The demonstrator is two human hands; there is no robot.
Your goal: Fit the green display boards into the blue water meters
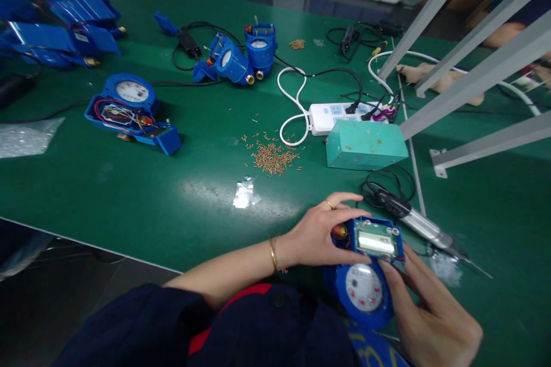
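Observation:
A blue water meter is close to my body at the table's front edge, its round dial facing up. Its open housing holds a green circuit board with a small display. My left hand grips the housing from the left, thumb and fingers on either side of the board. From the right, my right hand clasps the same housing, thumb near the dial. To the right lies an electric screwdriver, its bit pointing away from the meter. The meter's underside is hidden.
Loose screws are piled mid-table near a small clear bag. A green metal box and power strip stand beside grey metal posts. More blue meters lie left and behind. A co-worker's arm shows far right.

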